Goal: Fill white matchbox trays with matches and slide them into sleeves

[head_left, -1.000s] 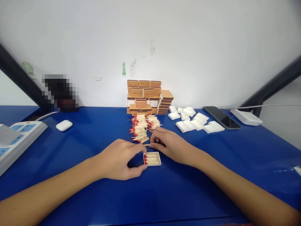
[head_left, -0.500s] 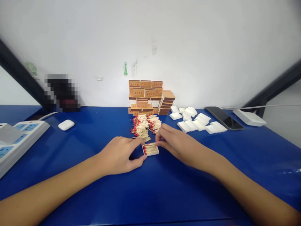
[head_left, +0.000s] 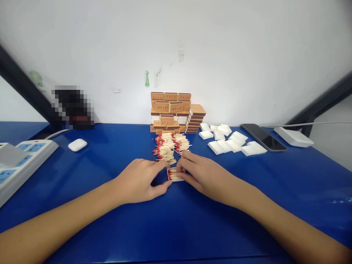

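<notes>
A small white matchbox tray (head_left: 176,180) lies on the blue table, filled with matches (head_left: 172,174) whose red heads point left. My left hand (head_left: 141,182) grips its left end between thumb and fingers. Over the tray's right part, my right hand (head_left: 205,171) has thumb and fingertips pressed together at the matches. Those fingertips cover that end, so what they pinch is hidden. Just behind the tray lies a heap of loose matches (head_left: 165,147), with a second heap of matches (head_left: 181,142) beside it on the right.
Stacked matchboxes (head_left: 170,107) stand against the wall, with a column of matchboxes (head_left: 194,119) at their right. Several white trays (head_left: 227,146) lie right of the heaps, near a phone (head_left: 264,137) and a white device (head_left: 293,137). At left are a white case (head_left: 77,145) and a power strip (head_left: 41,148).
My right hand has moved left, from the tray's right edge to over the matches inside it. My left hand and the tray have stayed in place.
</notes>
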Demonstrator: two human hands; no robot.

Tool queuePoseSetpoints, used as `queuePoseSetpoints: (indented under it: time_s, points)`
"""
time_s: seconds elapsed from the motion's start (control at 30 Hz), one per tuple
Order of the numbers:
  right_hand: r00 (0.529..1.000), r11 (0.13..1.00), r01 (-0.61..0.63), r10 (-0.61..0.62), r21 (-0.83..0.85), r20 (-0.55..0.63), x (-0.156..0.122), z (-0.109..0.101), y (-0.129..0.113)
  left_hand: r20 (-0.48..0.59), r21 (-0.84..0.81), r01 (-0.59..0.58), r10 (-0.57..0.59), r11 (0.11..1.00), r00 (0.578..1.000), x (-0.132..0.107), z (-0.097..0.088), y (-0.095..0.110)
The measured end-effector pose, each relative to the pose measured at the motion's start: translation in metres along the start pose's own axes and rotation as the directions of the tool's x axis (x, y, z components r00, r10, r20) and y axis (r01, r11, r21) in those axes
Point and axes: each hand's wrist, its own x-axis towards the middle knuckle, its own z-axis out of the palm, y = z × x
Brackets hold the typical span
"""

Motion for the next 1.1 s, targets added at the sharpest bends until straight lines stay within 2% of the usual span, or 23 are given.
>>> queuePoseSetpoints:
  time_s: [0.13, 0.4, 0.87, 1.1]
  points:
    - [1.0, 1.0, 0.005, -0.005, -0.029, 0.007, -0.0008, -0.0018, 0.0005, 0.004, 0.007, -0.005, 0.005, 1.0, 1.0, 0.0002, 0.0, -0.0003]
    - [1.0, 0.999, 0.011, -0.011, 0.034, -0.012, 0.001, 0.0011, -0.005, -0.018, -0.013, -0.013, 0.012, 1.0, 1.0, 0.0017, -0.0009, 0.0022]
    - [0.999, 0.999, -0.018, 0.019, -0.044, 0.026, 0.0028, 0.0036, -0.003, -0.001, -0.014, -0.012, 0.012, 1.0, 1.0, 0.001, -0.0017, 0.0021]
    - [1.0, 0.991, 0.003, -0.003, 0.134, 0.002, 0.0022, 0.001, -0.0035, -0.001, -0.028, -0.009, 0.009, 1.0, 1.0, 0.0009, -0.0005, 0.0016]
